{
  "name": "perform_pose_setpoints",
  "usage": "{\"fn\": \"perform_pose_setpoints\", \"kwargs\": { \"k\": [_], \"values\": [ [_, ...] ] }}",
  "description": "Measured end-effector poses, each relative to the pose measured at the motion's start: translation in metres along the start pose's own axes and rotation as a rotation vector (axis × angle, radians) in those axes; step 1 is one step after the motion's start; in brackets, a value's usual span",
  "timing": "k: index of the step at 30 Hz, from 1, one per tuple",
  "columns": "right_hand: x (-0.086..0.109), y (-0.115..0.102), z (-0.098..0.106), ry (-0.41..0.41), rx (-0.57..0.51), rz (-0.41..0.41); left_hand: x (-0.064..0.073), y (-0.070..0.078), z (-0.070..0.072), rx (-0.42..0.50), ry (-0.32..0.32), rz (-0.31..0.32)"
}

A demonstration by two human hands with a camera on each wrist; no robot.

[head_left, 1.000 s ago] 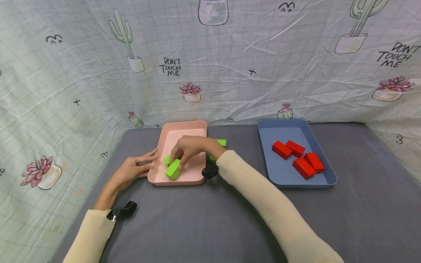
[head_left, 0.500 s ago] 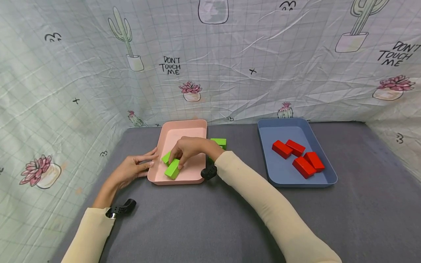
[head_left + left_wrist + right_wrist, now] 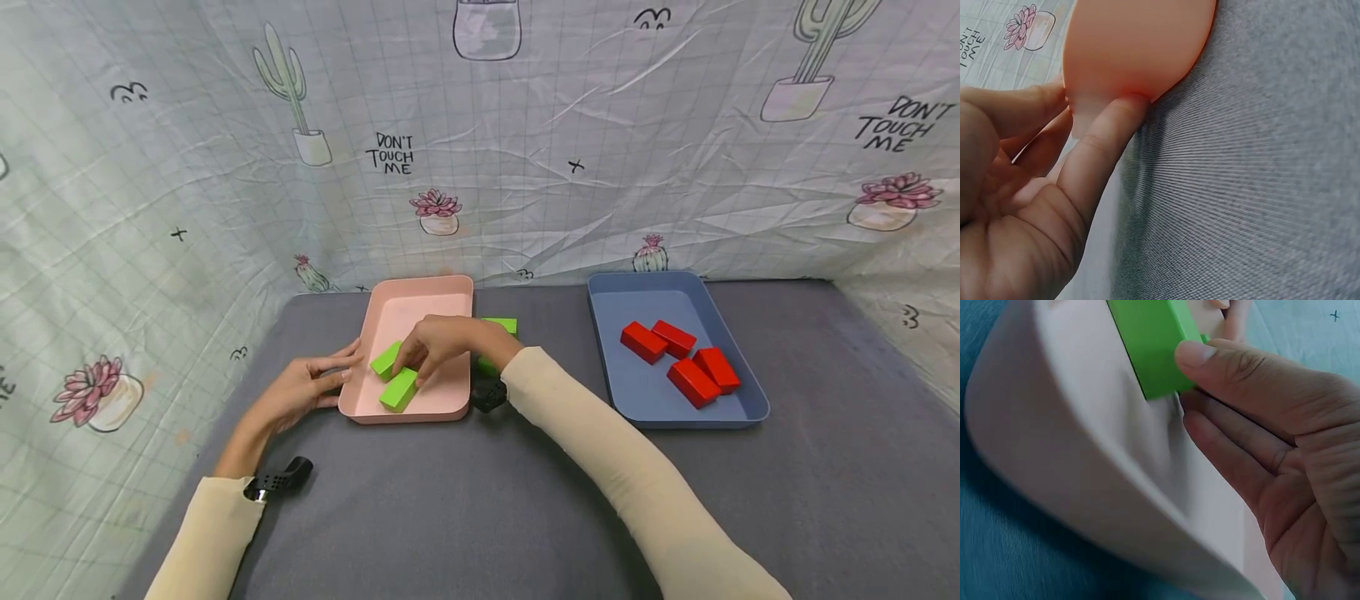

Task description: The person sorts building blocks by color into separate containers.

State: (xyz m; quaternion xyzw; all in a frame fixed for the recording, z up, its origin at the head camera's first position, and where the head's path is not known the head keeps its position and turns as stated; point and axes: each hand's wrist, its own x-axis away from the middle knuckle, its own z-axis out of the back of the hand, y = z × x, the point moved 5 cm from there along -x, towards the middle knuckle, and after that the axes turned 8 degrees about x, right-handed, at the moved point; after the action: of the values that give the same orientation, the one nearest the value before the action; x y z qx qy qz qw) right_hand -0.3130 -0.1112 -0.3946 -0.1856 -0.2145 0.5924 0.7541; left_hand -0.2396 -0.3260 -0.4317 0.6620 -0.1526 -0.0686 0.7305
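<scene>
A pink tray (image 3: pixel 420 287) stands at the left. Two green blocks lie in it, one (image 3: pixel 387 361) farther back and one (image 3: pixel 399 390) nearer the front. My right hand (image 3: pixel 438 340) is over the tray, fingertips down at the end of the front block. In the right wrist view the thumb overlaps that block's (image 3: pixel 1154 350) corner, and the other fingers are extended just past its end. My left hand (image 3: pixel 300 385) lies against the tray's left side with fingers extended. The left wrist view has its thumb and fingertips touching the tray's wall (image 3: pixel 1135 44).
To the right, a blue tray (image 3: pixel 637 285) holds several red blocks (image 3: pixel 693 382). Just right of the pink tray are more green blocks (image 3: pixel 501 325), partly hidden behind the right wrist. A patterned cloth (image 3: pixel 540 217) hangs behind and left of the grey table (image 3: pixel 420 500).
My right hand has shifted slightly right, off the front green block, and its fingers have loosened. More of the back green block shows. The left hand stays at the tray's side.
</scene>
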Motion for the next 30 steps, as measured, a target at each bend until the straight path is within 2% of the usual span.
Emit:
{"fn": "perform_pose_setpoints", "kwargs": {
  "k": [6, 11, 16, 24, 30],
  "values": [
    [0.031, 0.005, 0.012, 0.054, 0.051, -0.028, -0.001, -0.003, -0.001, 0.005, 0.006, -0.011],
    [0.061, 0.009, 0.023, 0.064, 0.066, -0.072, -0.001, -0.003, -0.002, 0.005, 0.012, -0.020],
    [0.086, 0.011, 0.028, 0.094, 0.099, -0.079, -0.001, -0.003, -0.002, 0.003, 0.010, -0.020],
    [0.113, 0.018, 0.032, 0.182, 0.118, -0.059, 0.001, -0.001, -0.002, -0.017, 0.013, -0.033],
    [0.129, 0.025, 0.034, 0.227, 0.066, -0.071, 0.000, -0.001, -0.002, 0.001, 0.025, -0.011]
  ]
}}
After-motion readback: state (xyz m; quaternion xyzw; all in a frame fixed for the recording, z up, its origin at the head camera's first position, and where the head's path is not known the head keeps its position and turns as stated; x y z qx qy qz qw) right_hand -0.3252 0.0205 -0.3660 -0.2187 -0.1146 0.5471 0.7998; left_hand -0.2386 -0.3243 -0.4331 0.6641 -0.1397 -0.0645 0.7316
